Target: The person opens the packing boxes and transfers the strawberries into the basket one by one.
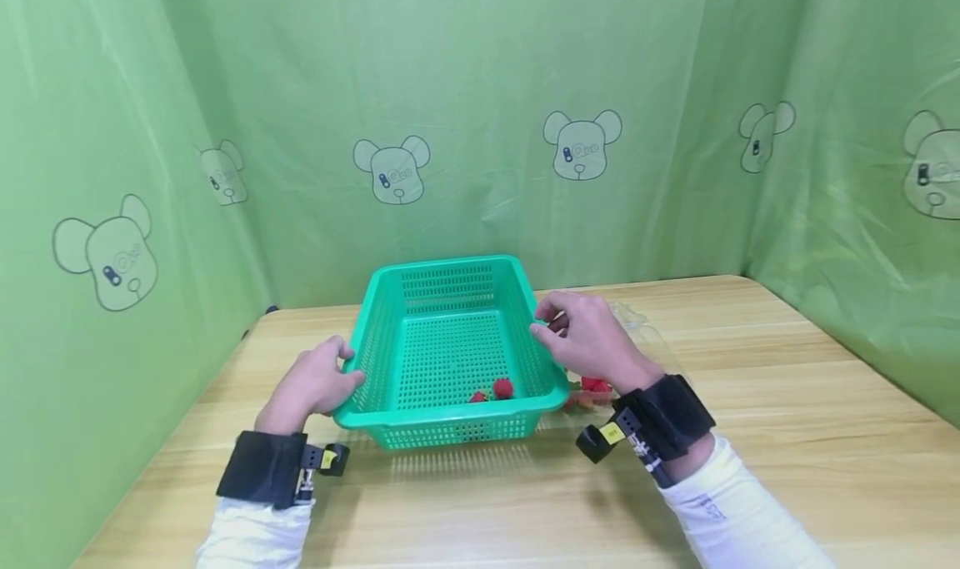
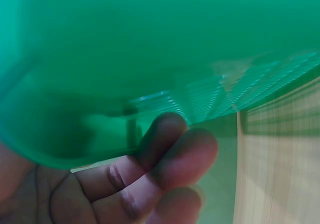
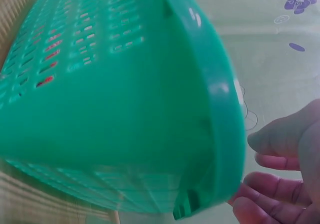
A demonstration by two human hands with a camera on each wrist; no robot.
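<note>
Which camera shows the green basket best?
The head view, showing nearly the whole green basket, inside included. The left wrist gives only a blurred part up close; the right wrist, a clearer outside portion, cut off.

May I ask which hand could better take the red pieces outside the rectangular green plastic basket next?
Probably the right hand: nearer those red pieces; the left hand grips the basket's opposite rim.

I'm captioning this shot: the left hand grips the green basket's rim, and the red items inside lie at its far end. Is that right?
Not quite: in the head view, the red items lie at the near end of the green basket. The left hand does grip its rim.
</note>
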